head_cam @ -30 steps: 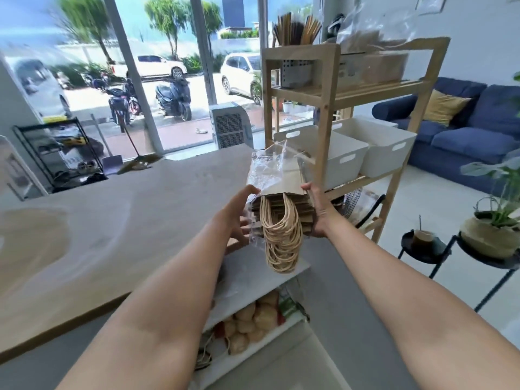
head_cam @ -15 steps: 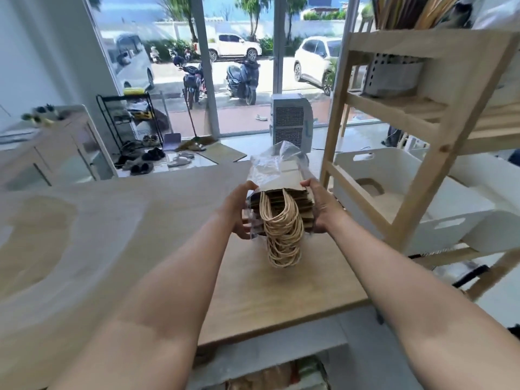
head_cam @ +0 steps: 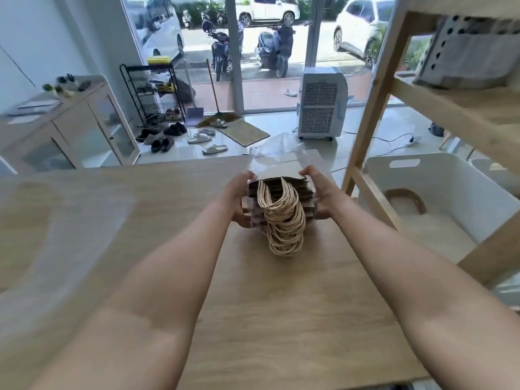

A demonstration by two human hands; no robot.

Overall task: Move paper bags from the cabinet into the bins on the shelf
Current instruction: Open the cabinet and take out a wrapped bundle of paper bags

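A thick stack of brown paper bags [head_cam: 281, 187] in clear plastic wrap, its tan twine handles [head_cam: 284, 223] hanging toward me, is held over the wooden countertop [head_cam: 281, 305]. My left hand [head_cam: 239, 201] grips the stack's left side and my right hand [head_cam: 320, 192] grips its right side. To the right stands a wooden shelf [head_cam: 374, 108] with a white bin [head_cam: 439, 192] on its lower level. That bin holds some bags with twine handles [head_cam: 405, 201].
A grey perforated box [head_cam: 464, 52] sits on the upper shelf level. Beyond the counter are a white air cooler [head_cam: 320, 105], a black shoe rack [head_cam: 152, 88], shoes on the floor, and a glass-door cabinet [head_cam: 70, 130] at left.
The stack rose from beside the open cabinet to above the countertop. The view shifted up and left, so the shelf and bin now sit close on the right. Both hands kept their grip.
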